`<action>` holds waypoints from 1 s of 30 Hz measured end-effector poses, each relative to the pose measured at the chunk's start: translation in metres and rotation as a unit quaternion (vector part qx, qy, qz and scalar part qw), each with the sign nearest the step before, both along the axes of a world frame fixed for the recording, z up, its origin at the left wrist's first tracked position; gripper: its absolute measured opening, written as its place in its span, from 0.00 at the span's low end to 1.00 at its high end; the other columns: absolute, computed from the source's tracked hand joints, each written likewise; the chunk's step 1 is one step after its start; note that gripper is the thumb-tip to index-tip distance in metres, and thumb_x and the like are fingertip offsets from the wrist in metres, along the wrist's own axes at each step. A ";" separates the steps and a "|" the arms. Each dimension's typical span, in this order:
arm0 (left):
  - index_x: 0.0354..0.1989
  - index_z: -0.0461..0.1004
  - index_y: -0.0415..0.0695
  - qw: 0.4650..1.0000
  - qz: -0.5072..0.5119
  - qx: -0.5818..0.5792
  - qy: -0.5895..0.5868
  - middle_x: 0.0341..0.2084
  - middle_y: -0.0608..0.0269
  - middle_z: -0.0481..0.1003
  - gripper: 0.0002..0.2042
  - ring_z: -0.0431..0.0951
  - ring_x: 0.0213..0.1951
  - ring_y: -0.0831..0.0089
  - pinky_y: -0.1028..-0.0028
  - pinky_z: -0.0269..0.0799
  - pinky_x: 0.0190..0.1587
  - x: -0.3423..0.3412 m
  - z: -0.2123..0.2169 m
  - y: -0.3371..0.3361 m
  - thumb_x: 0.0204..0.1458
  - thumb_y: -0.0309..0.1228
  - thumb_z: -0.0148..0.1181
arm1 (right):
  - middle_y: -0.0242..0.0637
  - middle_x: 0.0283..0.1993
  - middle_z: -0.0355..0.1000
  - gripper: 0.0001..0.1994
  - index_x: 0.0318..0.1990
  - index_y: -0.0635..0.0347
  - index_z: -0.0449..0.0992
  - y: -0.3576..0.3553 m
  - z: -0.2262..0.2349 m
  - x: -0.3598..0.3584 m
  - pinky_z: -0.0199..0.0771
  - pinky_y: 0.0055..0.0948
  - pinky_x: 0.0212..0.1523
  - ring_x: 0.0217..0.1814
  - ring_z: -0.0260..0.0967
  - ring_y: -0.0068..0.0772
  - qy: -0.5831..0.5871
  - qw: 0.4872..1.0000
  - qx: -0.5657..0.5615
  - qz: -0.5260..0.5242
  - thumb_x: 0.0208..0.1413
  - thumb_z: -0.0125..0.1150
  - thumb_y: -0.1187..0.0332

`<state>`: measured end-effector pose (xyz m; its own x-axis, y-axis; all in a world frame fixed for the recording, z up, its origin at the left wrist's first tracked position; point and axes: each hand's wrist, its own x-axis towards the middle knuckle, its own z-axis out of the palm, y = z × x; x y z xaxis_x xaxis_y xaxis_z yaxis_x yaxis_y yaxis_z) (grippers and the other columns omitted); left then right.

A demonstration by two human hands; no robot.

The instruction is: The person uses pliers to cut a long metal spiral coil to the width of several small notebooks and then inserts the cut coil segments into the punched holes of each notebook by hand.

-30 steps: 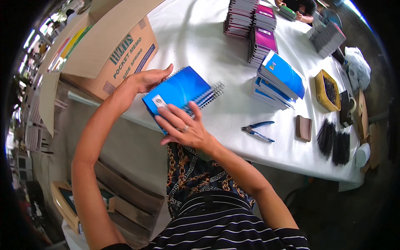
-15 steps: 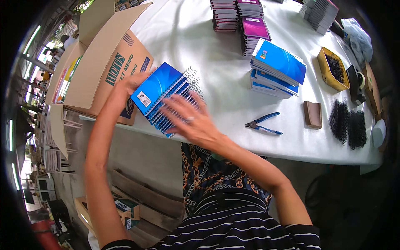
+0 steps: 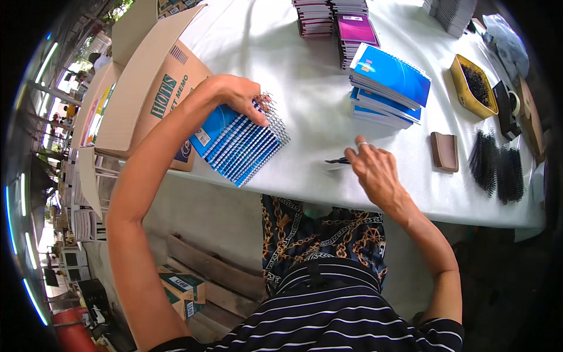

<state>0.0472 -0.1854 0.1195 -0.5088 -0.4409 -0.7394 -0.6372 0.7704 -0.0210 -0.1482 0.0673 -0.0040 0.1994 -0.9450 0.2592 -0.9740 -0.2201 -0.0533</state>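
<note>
A fanned row of blue spiral notebooks lies at the table's front left, dark coil ends sticking out past their far right edge. My left hand reaches over the top notebook from the left. Its thumb and fingers are closed around the notebooks' far corner by the coils; the fingertips are partly hidden. To the right, my right hand is closed over the pliers. Only their dark jaws show, pointing left; the palm and fingers cover the handles.
An open cardboard box stands at the left. Beyond my right hand sits a stack of blue notebooks, with purple notebooks behind. At the right are a yellow tray of black pieces, a brown holder and black coils.
My left hand has moved from the notebooks' left side to their far right corner. My right hand has left the notebooks and closed over the pliers, which have shifted left.
</note>
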 end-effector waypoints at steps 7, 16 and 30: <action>0.50 0.74 0.27 0.976 0.134 0.112 0.129 0.42 0.46 0.81 0.39 0.82 0.45 0.65 0.75 0.74 0.52 0.029 -0.020 -0.020 0.35 0.49 0.75 | 0.45 0.60 0.63 0.31 0.55 0.61 0.69 0.002 -0.002 0.001 0.53 0.48 0.69 0.68 0.56 0.47 -0.010 0.998 0.025 0.056 0.42 0.71 0.60; 0.67 0.64 0.52 0.999 0.008 0.039 0.031 0.62 0.34 0.62 0.51 0.72 0.56 0.43 0.63 0.68 0.59 0.017 0.006 -0.006 0.31 0.65 0.70 | 0.43 0.60 0.63 0.27 0.57 0.55 0.69 0.020 -0.035 -0.034 0.48 0.51 0.74 0.68 0.56 0.46 -0.067 0.995 0.032 0.068 0.54 0.60 0.50; 0.64 0.66 0.45 0.917 0.113 0.196 0.327 0.65 0.62 0.65 0.33 0.66 0.64 0.60 0.60 0.67 0.65 0.015 -0.002 -0.004 0.45 0.13 0.59 | 0.32 0.27 0.70 0.40 0.36 0.59 0.72 -0.085 0.008 0.128 0.74 0.30 0.32 0.28 0.70 0.28 -0.862 0.325 0.379 0.085 0.58 0.28 0.28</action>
<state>0.0626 -0.1893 0.1175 -0.8288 -0.3547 -0.4327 -0.5587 0.4832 0.6740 -0.0205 -0.0181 0.0040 0.4415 -0.8809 -0.1707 0.6707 0.4503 -0.5894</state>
